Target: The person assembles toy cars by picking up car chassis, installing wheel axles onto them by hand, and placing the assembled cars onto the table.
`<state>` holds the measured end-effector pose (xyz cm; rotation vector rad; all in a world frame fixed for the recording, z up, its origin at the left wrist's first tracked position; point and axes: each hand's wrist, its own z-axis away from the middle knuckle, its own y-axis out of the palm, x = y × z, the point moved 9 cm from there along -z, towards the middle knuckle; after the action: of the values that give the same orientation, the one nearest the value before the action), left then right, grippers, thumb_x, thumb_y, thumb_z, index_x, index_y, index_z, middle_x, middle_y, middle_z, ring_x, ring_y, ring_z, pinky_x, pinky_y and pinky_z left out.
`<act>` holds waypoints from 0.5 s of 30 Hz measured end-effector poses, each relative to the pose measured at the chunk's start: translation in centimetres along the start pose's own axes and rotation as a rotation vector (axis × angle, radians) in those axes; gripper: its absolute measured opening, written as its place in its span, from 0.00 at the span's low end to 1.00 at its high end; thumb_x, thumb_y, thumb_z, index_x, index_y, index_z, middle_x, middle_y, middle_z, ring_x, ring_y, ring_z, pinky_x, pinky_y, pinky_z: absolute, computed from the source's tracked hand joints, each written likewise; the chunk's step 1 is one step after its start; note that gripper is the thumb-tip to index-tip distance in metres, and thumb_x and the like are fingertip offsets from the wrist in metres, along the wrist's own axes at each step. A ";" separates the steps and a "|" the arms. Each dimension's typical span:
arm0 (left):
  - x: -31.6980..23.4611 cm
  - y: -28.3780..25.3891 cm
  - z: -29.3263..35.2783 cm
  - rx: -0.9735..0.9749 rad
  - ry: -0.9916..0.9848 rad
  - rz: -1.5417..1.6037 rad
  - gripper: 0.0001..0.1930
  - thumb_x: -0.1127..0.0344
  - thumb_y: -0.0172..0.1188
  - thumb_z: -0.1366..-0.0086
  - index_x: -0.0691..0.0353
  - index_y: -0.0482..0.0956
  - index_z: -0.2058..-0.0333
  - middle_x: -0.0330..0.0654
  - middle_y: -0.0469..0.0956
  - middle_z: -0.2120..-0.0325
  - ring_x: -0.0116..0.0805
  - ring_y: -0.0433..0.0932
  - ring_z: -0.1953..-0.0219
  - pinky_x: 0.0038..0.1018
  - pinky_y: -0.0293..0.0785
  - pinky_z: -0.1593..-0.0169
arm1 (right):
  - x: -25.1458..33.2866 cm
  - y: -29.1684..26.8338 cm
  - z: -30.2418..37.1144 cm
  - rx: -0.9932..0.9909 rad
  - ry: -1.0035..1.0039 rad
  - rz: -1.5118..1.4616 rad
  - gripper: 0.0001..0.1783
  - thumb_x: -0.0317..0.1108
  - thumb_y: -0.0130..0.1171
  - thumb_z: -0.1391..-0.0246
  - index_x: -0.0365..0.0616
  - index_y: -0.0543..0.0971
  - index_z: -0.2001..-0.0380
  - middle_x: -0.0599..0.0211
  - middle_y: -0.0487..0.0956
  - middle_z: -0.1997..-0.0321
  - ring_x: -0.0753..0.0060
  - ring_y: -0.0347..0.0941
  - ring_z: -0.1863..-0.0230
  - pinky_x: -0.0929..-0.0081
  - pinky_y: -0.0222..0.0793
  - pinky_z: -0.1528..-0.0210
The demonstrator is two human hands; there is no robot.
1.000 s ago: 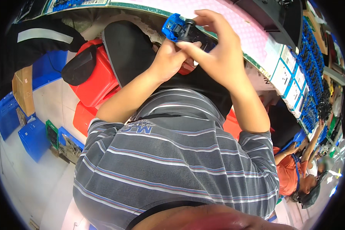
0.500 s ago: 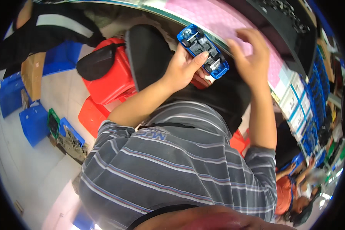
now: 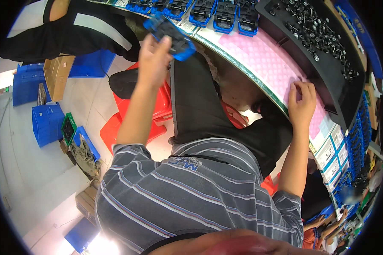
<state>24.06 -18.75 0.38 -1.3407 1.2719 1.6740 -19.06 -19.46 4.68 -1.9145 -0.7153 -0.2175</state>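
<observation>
Left hand (image 3: 154, 55) raised over the bench (image 3: 259, 63) edge, grip closed round a blue toy car chassis (image 3: 170, 32), held tilted just short of the row of like chassis (image 3: 217, 12) lined along the far side. Right hand (image 3: 301, 104) flat on the pink foam mat (image 3: 268, 59), fingertips bent at its rim beside the black tray (image 3: 327, 55) of small screws; grip loose, nothing in it as far as can be seen.

Risks, as a judgement: chassis pinched from one end only and out over the drop to the floor (image 3: 25, 170), so a slip would send it down among the red stools (image 3: 132, 123) and blue crates (image 3: 47, 123). Crowded row ahead, with little gap between neighbours; a skewed set-down could knock one askew. Right wrist close to the tray wall; a careless sweep could spill screws.

Room: curved bench edge close against the lap, open mat between row and tray, clear air left of the raised arm.
</observation>
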 end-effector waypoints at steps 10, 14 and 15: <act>-10.9 -17.1 -21.2 -0.226 0.076 -0.425 0.14 0.64 0.55 0.25 0.60 0.76 0.45 0.37 0.83 0.58 0.30 0.83 0.61 0.31 0.78 0.58 | -0.1 0.4 -0.8 0.017 0.074 0.001 0.05 0.27 0.64 0.46 0.39 0.80 0.66 0.57 0.77 0.65 0.51 0.75 0.62 0.61 0.71 0.56; -11.2 -19.3 -27.6 -0.329 -0.016 -0.626 0.20 0.61 0.58 0.27 0.62 0.75 0.40 0.36 0.83 0.57 0.29 0.81 0.58 0.33 0.76 0.55 | -0.4 0.2 -0.6 0.022 0.100 0.021 0.05 0.27 0.64 0.46 0.39 0.80 0.67 0.57 0.77 0.65 0.51 0.75 0.62 0.62 0.71 0.57; -10.8 -19.1 -28.6 -0.320 -0.026 -0.656 0.20 0.61 0.58 0.26 0.61 0.75 0.40 0.36 0.82 0.56 0.29 0.81 0.57 0.34 0.76 0.53 | -0.5 0.2 -0.6 0.026 0.107 0.016 0.05 0.27 0.64 0.46 0.38 0.80 0.67 0.57 0.77 0.65 0.51 0.75 0.62 0.62 0.71 0.57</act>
<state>53.98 -38.39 4.80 -1.6807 0.4611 1.4343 -19.26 -20.26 4.56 -1.8688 -0.6280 -0.2969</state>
